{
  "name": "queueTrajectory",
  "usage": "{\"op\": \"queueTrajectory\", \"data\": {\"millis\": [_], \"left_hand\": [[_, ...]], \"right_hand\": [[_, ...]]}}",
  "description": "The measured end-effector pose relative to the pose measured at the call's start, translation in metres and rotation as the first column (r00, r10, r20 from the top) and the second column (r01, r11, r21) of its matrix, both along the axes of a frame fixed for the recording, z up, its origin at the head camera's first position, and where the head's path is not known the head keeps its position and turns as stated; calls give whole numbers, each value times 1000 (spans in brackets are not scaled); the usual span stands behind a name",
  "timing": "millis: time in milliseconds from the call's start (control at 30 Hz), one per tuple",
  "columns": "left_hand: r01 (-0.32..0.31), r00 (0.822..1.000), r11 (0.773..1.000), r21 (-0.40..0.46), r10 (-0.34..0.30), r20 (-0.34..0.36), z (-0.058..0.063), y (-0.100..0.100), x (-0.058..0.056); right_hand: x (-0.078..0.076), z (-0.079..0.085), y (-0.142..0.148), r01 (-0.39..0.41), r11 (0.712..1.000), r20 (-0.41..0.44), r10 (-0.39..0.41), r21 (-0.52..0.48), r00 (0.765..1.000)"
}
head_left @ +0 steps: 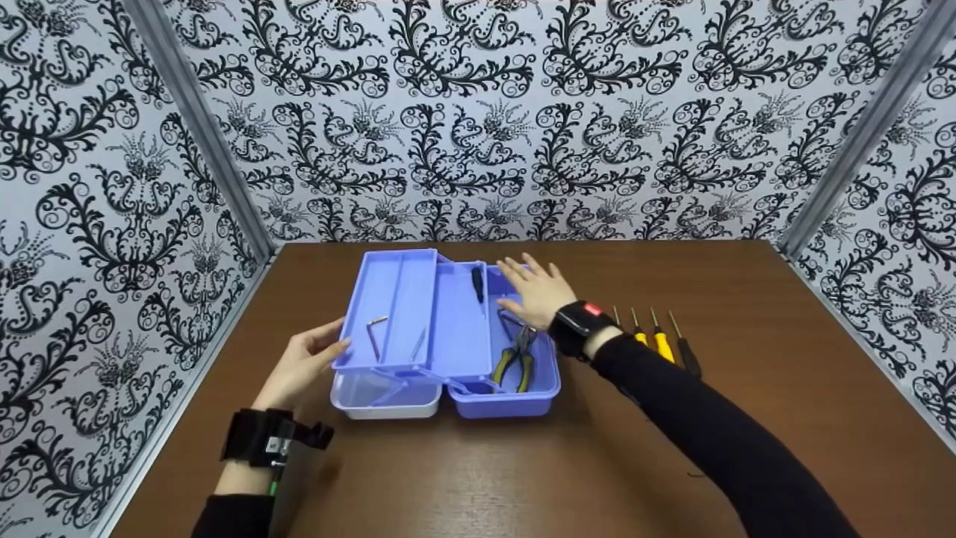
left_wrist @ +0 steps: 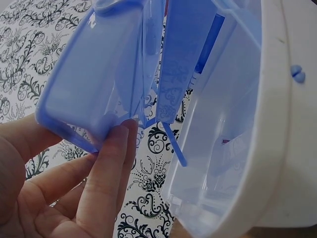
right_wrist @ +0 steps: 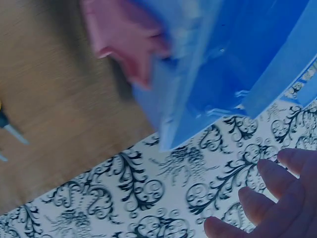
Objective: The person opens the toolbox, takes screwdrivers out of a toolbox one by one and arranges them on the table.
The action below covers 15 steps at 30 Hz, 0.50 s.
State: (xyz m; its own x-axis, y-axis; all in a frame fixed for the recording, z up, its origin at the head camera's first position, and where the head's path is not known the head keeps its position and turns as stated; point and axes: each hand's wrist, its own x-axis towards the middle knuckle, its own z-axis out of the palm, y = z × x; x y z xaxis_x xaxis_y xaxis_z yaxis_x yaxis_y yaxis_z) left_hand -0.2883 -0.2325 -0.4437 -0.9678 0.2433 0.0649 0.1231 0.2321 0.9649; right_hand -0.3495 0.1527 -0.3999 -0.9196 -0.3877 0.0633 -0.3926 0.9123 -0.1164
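A blue-lilac plastic toolbox (head_left: 504,406) stands unfolded on the table. My left hand (head_left: 302,366) pinches the outer left edge of its raised upper tray (head_left: 379,284); the left wrist view shows thumb and fingers at the tray's corner (left_wrist: 81,99). That tray holds an L-shaped hex key (head_left: 376,344) and a thin metal piece (head_left: 418,344). A black-handled screwdriver (head_left: 478,284) lies in the middle tray. Over the deep right compartment, my right hand (head_left: 541,291) has its fingers straight and spread, holding nothing. Pliers with yellow-and-black handles (head_left: 526,373) lie in that compartment, near the hand.
To the right of the box, several screwdrivers with yellow (head_left: 664,347) or black handles (head_left: 688,360) lie on the brown table (head_left: 478,478). A whitish translucent part (head_left: 385,412) sits under the raised tray. A pink piece (right_wrist: 124,39) is on the box's side. Patterned walls (head_left: 478,149) enclose the table.
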Motion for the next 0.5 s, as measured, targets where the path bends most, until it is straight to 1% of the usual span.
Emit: {"op": "queueTrajectory", "data": {"millis": [133, 300, 433, 500], "left_hand": [[-8, 1000, 1000, -6, 8, 0, 0, 0, 0], [-13, 1000, 1000, 4, 13, 6, 0, 0, 0], [-6, 1000, 1000, 17, 6, 16, 0, 1, 0], [-1, 1000, 1000, 21, 0, 22, 1, 1, 0]], "right_hand": [[1, 4, -20, -15, 1000, -4, 15, 4, 1000], [-1, 1, -40, -30, 999, -17, 31, 23, 999], [-4, -4, -51, -12, 1000, -23, 12, 20, 1000], [-7, -8, -54, 8, 1000, -41, -7, 15, 999]]}}
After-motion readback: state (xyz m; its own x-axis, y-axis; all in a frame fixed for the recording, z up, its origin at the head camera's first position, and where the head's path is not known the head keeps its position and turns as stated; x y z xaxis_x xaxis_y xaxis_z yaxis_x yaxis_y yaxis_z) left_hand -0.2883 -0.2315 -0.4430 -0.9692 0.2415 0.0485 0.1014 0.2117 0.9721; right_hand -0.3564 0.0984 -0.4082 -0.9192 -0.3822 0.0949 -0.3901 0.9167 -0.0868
